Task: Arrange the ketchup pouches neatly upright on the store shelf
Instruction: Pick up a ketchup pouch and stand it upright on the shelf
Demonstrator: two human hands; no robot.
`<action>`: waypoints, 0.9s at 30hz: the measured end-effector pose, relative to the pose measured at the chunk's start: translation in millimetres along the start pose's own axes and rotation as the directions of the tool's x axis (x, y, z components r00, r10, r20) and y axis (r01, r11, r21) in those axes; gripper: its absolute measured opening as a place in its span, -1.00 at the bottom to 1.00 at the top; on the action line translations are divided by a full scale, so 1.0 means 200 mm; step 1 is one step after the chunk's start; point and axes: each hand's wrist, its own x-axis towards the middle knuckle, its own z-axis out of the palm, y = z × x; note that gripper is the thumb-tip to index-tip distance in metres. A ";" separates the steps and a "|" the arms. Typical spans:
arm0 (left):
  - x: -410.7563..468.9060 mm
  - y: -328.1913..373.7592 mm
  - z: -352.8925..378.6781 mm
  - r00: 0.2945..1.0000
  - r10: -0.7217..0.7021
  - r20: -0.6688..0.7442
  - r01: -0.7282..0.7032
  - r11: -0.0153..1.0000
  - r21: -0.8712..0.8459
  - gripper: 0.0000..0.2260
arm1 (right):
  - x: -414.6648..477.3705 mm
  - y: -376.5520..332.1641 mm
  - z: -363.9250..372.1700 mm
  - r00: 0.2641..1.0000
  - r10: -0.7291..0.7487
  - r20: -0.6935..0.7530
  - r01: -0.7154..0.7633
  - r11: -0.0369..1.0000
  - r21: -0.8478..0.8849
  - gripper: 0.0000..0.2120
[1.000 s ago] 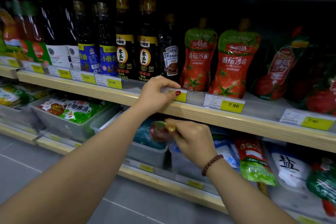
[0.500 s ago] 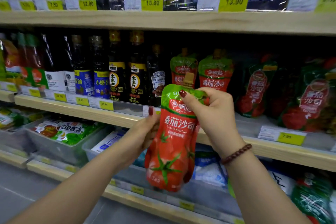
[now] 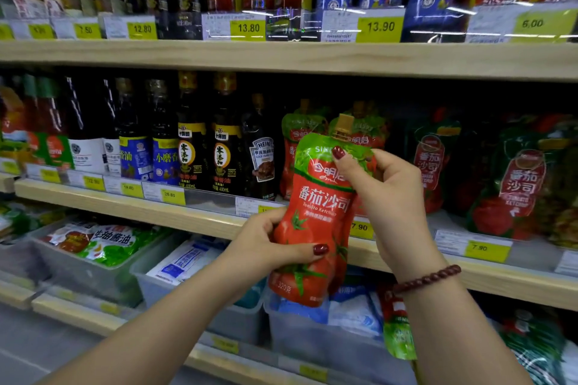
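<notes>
Held pouch: a red-and-green ketchup pouch hung upright in front of the middle shelf edge, cap up, not resting on anything.
Left hand: the left hand gripped the pouch's lower left side, thumb across the front.
Right hand: the right hand pinched the upper right corner below the spout, thumb on the green band; a bead bracelet sat on the wrist.
Shelved pouches: two matching pouches stood upright directly behind the held one, beside the dark sauce bottles.
Right of them: more pouches leaned further back in shadow, tilted.
Open room: bare shelf floor showed between the standing pair and the tilted ones.
Front edge: a clear strip with yellow price tags ran along the shelf lip.
Overhead: the upper shelf board capped the bay.
</notes>
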 end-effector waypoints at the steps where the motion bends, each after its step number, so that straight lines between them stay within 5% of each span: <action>1: 0.02 0.01 -0.01 1.000 0.004 -0.014 -0.004 1.000 -0.008 -0.69 | 0.01 0.01 -0.02 1.000 -0.009 -0.013 0.010 1.000 0.009 -0.79; 4: 0.09 0.05 -0.04 0.996 0.042 -0.077 -0.042 0.999 -0.004 -0.66 | 0.04 0.07 -0.08 0.995 -0.029 -0.093 0.022 0.997 -0.076 -0.79; 7: 0.16 0.11 -0.10 0.990 0.080 -0.120 -0.077 0.997 0.029 -0.61 | 0.06 0.18 -0.16 0.996 -0.004 -0.089 -0.029 0.932 -0.362 -0.87; 11: 0.28 0.14 -0.16 0.984 0.091 -0.155 -0.087 0.996 0.032 -0.62 | 0.03 0.34 -0.21 0.997 0.072 0.013 -0.042 0.712 -0.701 -0.79; 14: 0.36 0.13 -0.20 0.981 0.075 -0.179 -0.067 0.996 0.052 -0.62 | -0.01 0.44 -0.18 0.995 -0.094 0.035 0.078 0.501 -0.862 -0.78; 19: 0.43 0.10 -0.24 0.978 0.062 -0.199 -0.048 0.996 0.071 -0.59 | -0.02 0.52 -0.17 0.958 -0.276 0.075 0.192 0.426 -0.884 -0.85; 27: 0.47 0.06 -0.25 0.973 0.141 -0.183 -0.132 0.989 0.058 -0.61 | -0.03 0.56 -0.17 0.941 -0.326 0.090 0.211 0.358 -0.909 -0.87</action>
